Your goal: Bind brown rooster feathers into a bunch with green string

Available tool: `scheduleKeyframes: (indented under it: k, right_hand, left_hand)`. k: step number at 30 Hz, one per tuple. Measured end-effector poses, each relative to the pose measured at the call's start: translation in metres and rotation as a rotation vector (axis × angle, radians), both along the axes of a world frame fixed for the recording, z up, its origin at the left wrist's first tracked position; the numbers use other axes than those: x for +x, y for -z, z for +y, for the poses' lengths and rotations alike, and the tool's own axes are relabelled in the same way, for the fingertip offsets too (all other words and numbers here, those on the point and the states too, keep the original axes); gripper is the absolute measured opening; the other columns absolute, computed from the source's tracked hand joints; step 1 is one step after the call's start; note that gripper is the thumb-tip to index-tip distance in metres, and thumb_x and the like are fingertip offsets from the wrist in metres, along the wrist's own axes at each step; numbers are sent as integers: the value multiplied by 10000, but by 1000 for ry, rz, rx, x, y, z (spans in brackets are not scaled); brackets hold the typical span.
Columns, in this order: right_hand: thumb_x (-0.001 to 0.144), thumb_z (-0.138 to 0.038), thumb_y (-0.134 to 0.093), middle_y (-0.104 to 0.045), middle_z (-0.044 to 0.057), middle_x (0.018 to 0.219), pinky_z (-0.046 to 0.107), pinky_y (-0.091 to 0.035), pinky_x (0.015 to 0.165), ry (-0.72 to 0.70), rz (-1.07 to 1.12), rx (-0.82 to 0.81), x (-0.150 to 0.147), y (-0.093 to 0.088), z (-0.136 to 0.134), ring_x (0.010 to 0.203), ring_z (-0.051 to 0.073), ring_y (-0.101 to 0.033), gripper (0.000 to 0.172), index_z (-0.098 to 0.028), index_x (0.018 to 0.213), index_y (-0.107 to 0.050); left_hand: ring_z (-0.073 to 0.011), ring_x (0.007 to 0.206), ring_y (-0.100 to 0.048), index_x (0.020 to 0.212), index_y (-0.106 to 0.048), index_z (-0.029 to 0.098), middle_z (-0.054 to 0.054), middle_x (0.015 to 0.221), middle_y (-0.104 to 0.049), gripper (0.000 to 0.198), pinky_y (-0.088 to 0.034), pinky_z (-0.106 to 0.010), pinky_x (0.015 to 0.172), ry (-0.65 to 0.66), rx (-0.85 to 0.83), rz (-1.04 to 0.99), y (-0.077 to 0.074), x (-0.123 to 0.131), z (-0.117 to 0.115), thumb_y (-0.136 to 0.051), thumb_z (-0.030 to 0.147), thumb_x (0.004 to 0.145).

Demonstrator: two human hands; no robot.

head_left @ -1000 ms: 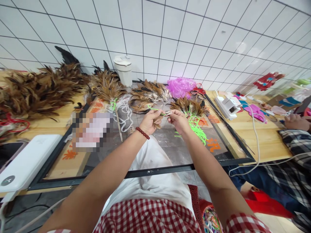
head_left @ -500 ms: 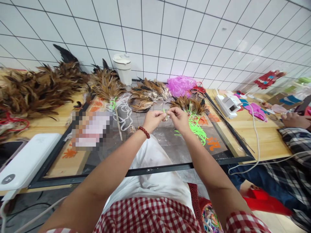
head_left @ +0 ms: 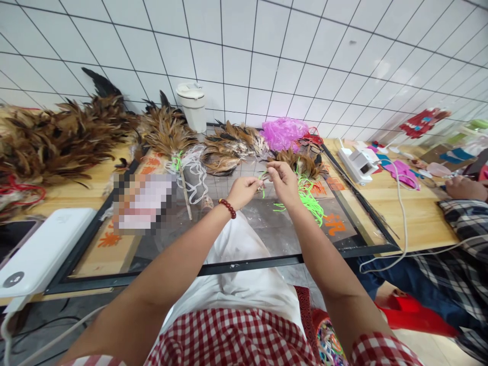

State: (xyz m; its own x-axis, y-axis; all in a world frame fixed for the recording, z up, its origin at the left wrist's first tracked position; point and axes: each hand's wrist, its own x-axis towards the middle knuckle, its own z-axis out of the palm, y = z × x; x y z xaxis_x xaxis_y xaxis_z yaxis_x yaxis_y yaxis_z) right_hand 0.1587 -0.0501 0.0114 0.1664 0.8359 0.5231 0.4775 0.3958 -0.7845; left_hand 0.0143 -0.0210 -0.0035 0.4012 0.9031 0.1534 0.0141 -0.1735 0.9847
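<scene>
My left hand (head_left: 244,193), with a dark red bead bracelet (head_left: 227,208) at the wrist, is closed in a pinch. A small bundle of feather ends with a bit of green string (head_left: 262,189) pokes out at its fingertips; most of it is hidden. Just right of it is my right hand (head_left: 285,184), thumb and forefinger apart. Beyond that hand lies a brown feather bunch (head_left: 299,161), and bright green strings (head_left: 310,201) spread on the glass panel. More brown feathers (head_left: 232,147) lie behind both hands.
The glass sits in a black frame (head_left: 244,265) across the wooden table. A white lidded cup (head_left: 193,109), pink plastic (head_left: 284,133) and a feather heap (head_left: 57,137) stand or lie behind and left. A white power strip (head_left: 356,162) is right, near another person's hand (head_left: 465,188).
My right hand has drawn slightly away from my left, its fingers parting. My left hand keeps its pinch, a little lower and to the right.
</scene>
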Motion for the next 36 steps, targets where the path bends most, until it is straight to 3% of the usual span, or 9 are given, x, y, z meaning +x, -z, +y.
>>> scheduleKeyframes:
  k: [2, 6, 12, 19, 24, 32, 34, 36]
  right_hand:
    - [820, -505, -562, -611, 48, 880, 288, -430, 683, -17, 73, -71, 1, -1, 0, 769, 156, -520, 316, -206, 888, -639]
    - [723, -543, -658, -502, -25, 587, 250, -327, 535, -101, 145, -260, -2, -4, -2, 544, 94, -402, 369, -179, 687, -609]
    - [650, -523, -721, -534, -32, 567, 241, -306, 520, -274, 257, -443, -4, 0, -1, 518, 77, -397, 364, -169, 660, -634]
    - [646, -524, -726, -522, -31, 547, 243, -310, 504, -112, 283, -260, -3, 1, 2, 511, 89, -392, 353, -186, 661, -625]
    - [733, -476, -683, -604, 25, 699, 302, -426, 643, -146, 48, -93, -8, -6, -7, 667, 149, -513, 266, -213, 699, -660]
    - [739, -328, -675, -574, 34, 829, 341, -449, 791, -186, -160, 42, -6, -7, -10, 803, 167, -544, 132, -215, 679, -643]
    - [729, -278, -658, -574, 48, 901, 339, -457, 800, -175, -212, 61, -5, -6, -10, 845, 176, -551, 70, -214, 748, -638]
    - [705, -236, -648, -566, 70, 1021, 335, -468, 798, -171, -284, 83, -4, -5, -10, 885, 185, -551, 184, -216, 887, -628]
  left_hand:
    - [-75, 453, -348, 572, -646, 143, 28, 457, -464, 243, -253, -220, 482, -64, -34, -45, 0, 0, 1, -635, 329, 729]
    - [-79, 488, -401, 573, -640, 150, 19, 500, -512, 230, -300, -217, 501, -173, -5, -116, 1, -1, 5, -652, 323, 723]
    - [-102, 618, -529, 657, -708, 155, -4, 629, -641, 153, -413, -227, 650, -172, -16, -242, 2, -1, 7, -705, 307, 670]
    - [-128, 655, -553, 554, -687, 151, -21, 598, -642, 199, -431, -260, 716, -120, -138, -231, -6, -3, 4, -745, 325, 632]
    - [-149, 722, -581, 552, -692, 155, -34, 644, -668, 180, -437, -282, 781, -41, -213, -283, -7, -4, 4, -760, 313, 603]
    - [-147, 803, -606, 685, -741, 152, -53, 762, -706, 191, -423, -286, 832, -48, -330, -385, -7, -10, 11, -814, 199, 515]
    - [-148, 791, -605, 682, -736, 151, -47, 738, -698, 173, -428, -289, 820, -45, -325, -384, -8, -10, 11, -804, 178, 526]
    - [-145, 773, -604, 670, -726, 142, -45, 717, -687, 156, -434, -290, 809, -36, -329, -398, -10, -11, 9, -795, 151, 530]
